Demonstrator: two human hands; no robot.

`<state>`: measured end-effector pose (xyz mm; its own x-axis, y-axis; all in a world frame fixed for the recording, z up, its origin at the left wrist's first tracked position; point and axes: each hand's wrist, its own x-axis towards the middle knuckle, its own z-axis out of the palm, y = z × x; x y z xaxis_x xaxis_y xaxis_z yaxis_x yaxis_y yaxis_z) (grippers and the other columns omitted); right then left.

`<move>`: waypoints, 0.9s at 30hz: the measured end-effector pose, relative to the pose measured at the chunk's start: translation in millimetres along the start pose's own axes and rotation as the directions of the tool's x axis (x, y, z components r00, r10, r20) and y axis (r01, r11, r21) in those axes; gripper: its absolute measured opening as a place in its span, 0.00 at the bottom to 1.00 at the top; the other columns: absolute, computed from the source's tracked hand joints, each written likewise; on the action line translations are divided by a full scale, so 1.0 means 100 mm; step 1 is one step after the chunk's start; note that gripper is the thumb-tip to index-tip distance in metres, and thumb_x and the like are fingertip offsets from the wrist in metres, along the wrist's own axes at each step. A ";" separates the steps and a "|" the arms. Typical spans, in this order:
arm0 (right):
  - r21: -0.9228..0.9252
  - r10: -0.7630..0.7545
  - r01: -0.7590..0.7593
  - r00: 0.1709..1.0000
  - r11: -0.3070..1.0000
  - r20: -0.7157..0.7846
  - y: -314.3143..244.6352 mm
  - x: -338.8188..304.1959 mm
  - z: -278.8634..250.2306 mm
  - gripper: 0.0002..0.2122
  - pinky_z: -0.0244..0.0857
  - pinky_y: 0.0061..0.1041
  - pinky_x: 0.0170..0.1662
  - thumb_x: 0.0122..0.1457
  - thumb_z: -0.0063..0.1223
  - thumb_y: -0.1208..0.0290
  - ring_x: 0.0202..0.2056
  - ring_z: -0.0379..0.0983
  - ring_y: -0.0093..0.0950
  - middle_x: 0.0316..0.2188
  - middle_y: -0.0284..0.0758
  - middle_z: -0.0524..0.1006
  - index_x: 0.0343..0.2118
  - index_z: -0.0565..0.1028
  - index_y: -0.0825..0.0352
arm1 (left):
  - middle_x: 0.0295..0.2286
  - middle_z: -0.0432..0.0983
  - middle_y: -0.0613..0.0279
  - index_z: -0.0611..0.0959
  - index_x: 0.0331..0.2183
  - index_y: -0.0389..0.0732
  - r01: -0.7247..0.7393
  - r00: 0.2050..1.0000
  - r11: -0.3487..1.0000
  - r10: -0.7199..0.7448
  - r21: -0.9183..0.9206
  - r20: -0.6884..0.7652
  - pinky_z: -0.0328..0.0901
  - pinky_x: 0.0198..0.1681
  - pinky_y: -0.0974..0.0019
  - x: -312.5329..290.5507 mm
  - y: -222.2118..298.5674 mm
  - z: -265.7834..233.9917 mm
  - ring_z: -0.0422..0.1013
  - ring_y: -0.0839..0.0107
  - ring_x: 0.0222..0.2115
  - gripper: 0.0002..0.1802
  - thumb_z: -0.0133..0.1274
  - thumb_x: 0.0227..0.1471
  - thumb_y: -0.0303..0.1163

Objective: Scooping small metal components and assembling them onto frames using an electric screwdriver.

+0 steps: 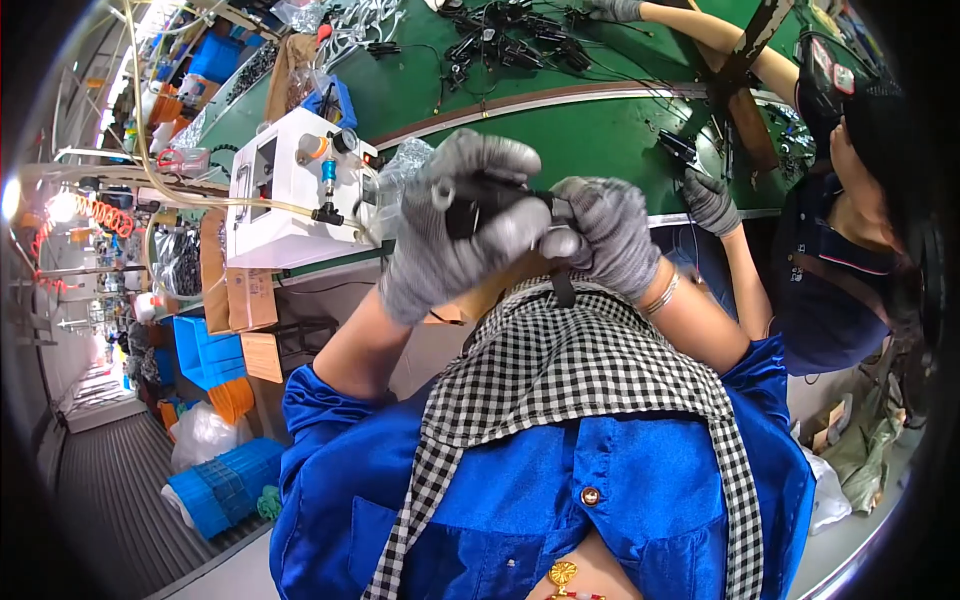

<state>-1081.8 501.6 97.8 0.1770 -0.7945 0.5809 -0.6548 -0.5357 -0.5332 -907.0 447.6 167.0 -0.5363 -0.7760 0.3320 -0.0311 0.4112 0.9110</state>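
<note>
Both my hands wear grey knit gloves, and they meet above my lap over a black elongated part (470, 215) whose exact kind I cannot make out. My left hand (440, 240) is closed round the body of this part, with fingers above and below it. At the part's other end, my right hand (612, 235) is closed, its fingertips near a small metallic piece. Motion smears the left fingers, and the gloves hide much of the part. A short dark strip (563, 288) hangs below the hands, in front of my checkered apron (575, 370).
A white machine box (305, 190) with a blue fitting and a hose stands left of my hands. Black parts with cables (515, 40) are heaped on the green table (590, 140). A co-worker's gloved hand (711, 203) is at right, near another black part (678, 148). Blue crates (207, 350) stand lower left.
</note>
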 end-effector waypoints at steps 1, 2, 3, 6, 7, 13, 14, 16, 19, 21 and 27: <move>0.067 0.142 -0.148 0.986 0.987 0.087 -0.02 -0.06 0.08 0.18 0.64 0.33 0.31 0.53 0.48 0.51 0.27 0.70 0.39 0.24 0.37 0.73 0.32 0.72 0.64 | 0.28 0.74 0.62 0.79 0.29 0.37 0.004 1.000 1.000 -0.004 0.001 -0.007 0.67 0.33 0.69 0.00 -0.04 0.00 0.71 0.71 0.29 0.13 0.61 0.38 0.30; 0.119 0.274 -0.298 0.944 0.947 0.183 -0.02 -0.13 0.17 0.19 0.64 0.34 0.32 0.54 0.46 0.51 0.28 0.70 0.41 0.24 0.39 0.73 0.33 0.72 0.66 | 0.27 0.74 0.63 0.79 0.30 0.37 0.134 0.991 0.991 -0.134 0.004 0.004 0.66 0.32 0.70 0.01 -0.10 0.00 0.70 0.73 0.27 0.13 0.61 0.39 0.32; 0.122 0.273 -0.299 0.943 0.946 0.189 -0.02 -0.20 0.29 0.19 0.64 0.34 0.32 0.54 0.46 0.51 0.28 0.70 0.41 0.24 0.39 0.73 0.33 0.72 0.66 | 0.25 0.73 0.64 0.79 0.30 0.37 0.263 0.965 0.965 -0.263 0.007 0.016 0.66 0.31 0.72 0.02 -0.17 0.01 0.70 0.75 0.26 0.14 0.61 0.40 0.35; 0.450 0.417 -0.386 0.908 0.805 0.032 0.01 -0.47 0.71 0.21 0.58 0.33 0.24 0.60 0.39 0.50 0.20 0.66 0.39 0.16 0.38 0.68 0.26 0.68 0.68 | 0.23 0.73 0.65 0.79 0.31 0.39 0.477 0.875 0.871 -0.483 -0.117 -0.030 0.66 0.29 0.73 -0.03 -0.71 0.12 0.69 0.77 0.23 0.16 0.61 0.43 0.40; 0.452 0.421 -0.392 0.906 0.801 0.040 0.06 -0.60 0.84 0.21 0.58 0.33 0.24 0.60 0.39 0.50 0.20 0.66 0.39 0.16 0.38 0.68 0.26 0.68 0.68 | 0.22 0.73 0.66 0.79 0.31 0.40 0.542 0.816 0.803 -0.573 -0.248 -0.073 0.66 0.28 0.72 -0.08 -0.93 0.16 0.69 0.77 0.21 0.17 0.60 0.44 0.42; 0.489 0.505 -0.656 0.755 0.574 0.419 0.33 -1.04 1.10 0.16 0.63 0.30 0.26 0.60 0.39 0.54 0.22 0.69 0.34 0.21 0.36 0.72 0.30 0.71 0.64 | 0.29 0.77 0.63 0.79 0.34 0.42 0.898 0.402 0.360 -0.904 -0.251 0.142 0.70 0.34 0.66 -0.04 -1.39 0.32 0.74 0.72 0.28 0.14 0.57 0.48 0.41; 0.543 0.512 -0.694 0.718 0.472 0.471 0.35 -1.04 1.10 0.18 0.62 0.29 0.23 0.61 0.38 0.52 0.19 0.68 0.32 0.18 0.34 0.72 0.29 0.70 0.63 | 0.28 0.77 0.62 0.79 0.33 0.42 0.862 0.438 0.343 -0.875 -0.372 0.207 0.70 0.33 0.65 -0.05 -1.45 0.33 0.74 0.71 0.28 0.15 0.57 0.47 0.41; 0.595 0.539 -0.786 0.577 0.165 0.613 0.37 -0.98 1.01 0.19 0.59 0.28 0.20 0.60 0.37 0.48 0.16 0.65 0.29 0.16 0.31 0.70 0.28 0.70 0.61 | 0.28 0.77 0.62 0.79 0.33 0.42 0.818 0.476 0.309 -0.838 -0.486 0.269 0.71 0.32 0.63 -0.05 -1.54 0.34 0.74 0.71 0.28 0.15 0.58 0.46 0.42; 0.487 0.402 -0.742 0.314 -0.461 0.860 0.35 -0.92 0.89 0.22 0.54 0.26 0.13 0.59 0.35 0.42 0.10 0.59 0.24 0.11 0.26 0.65 0.27 0.70 0.58 | 0.26 0.76 0.61 0.78 0.32 0.42 0.849 0.465 0.151 -0.668 -0.507 0.581 0.72 0.31 0.60 -0.06 -1.62 0.30 0.74 0.68 0.27 0.15 0.60 0.44 0.41; 0.483 0.423 -0.698 0.277 -0.528 0.863 0.30 -0.91 0.88 0.24 0.47 0.24 0.10 0.57 0.34 0.38 0.07 0.53 0.22 0.08 0.24 0.60 0.25 0.69 0.56 | 0.26 0.76 0.61 0.78 0.31 0.42 0.827 0.475 0.155 -0.706 -0.540 0.525 0.72 0.30 0.60 -0.10 -1.70 0.42 0.74 0.68 0.26 0.14 0.60 0.44 0.40; 0.461 0.511 -0.595 0.096 -0.659 0.854 0.17 -0.81 0.81 0.23 0.39 0.18 0.07 0.55 0.37 0.38 0.05 0.45 0.16 0.06 0.20 0.55 0.20 0.65 0.55 | 0.22 0.75 0.61 0.76 0.27 0.42 0.780 0.409 0.139 -0.850 -0.610 0.330 0.72 0.26 0.59 -0.17 -1.81 0.64 0.73 0.66 0.23 0.12 0.59 0.44 0.38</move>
<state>-1048.0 533.5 -7.9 0.3101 -0.5943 -0.7421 0.6644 0.6937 -0.2779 -946.6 417.1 -19.3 -0.4719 -0.5094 -0.7196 0.0919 -0.8402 0.5345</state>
